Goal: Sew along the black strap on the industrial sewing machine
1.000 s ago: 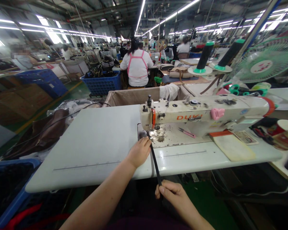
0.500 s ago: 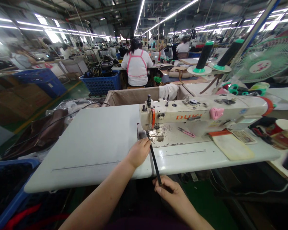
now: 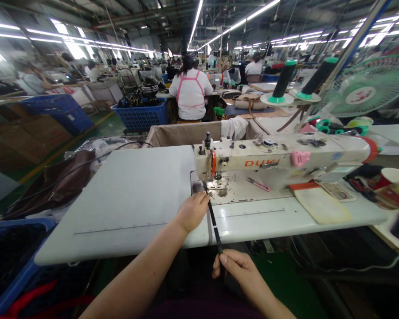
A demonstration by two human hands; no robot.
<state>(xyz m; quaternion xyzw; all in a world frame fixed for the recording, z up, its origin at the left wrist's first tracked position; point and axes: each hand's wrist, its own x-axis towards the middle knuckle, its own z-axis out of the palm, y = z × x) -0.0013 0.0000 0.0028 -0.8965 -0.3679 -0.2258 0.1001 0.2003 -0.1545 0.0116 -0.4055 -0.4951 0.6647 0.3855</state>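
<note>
A narrow black strap (image 3: 213,216) runs from the needle area of the white sewing machine (image 3: 232,160) down over the table's front edge. A small white mark crosses the strap partway along. My left hand (image 3: 194,211) rests on the table just in front of the presser foot, its fingers closed together on the strap's upper part. Below the table edge, my right hand (image 3: 234,266) pinches the strap between thumb and fingers. Thread snips (image 3: 258,184) with pink handles lie on the machine bed, to the right of the needle.
The white table (image 3: 129,190) extends left of the machine. A yellowish pad (image 3: 322,208) lies at the right. Two black thread cones (image 3: 284,82) and a green fan (image 3: 362,91) stand behind. Blue crates (image 3: 142,114) sit around. A person (image 3: 190,91) sits ahead, back turned.
My right hand has shifted slightly lower on the strap, and a white mark now shows between the hands. My left hand stays by the presser foot.
</note>
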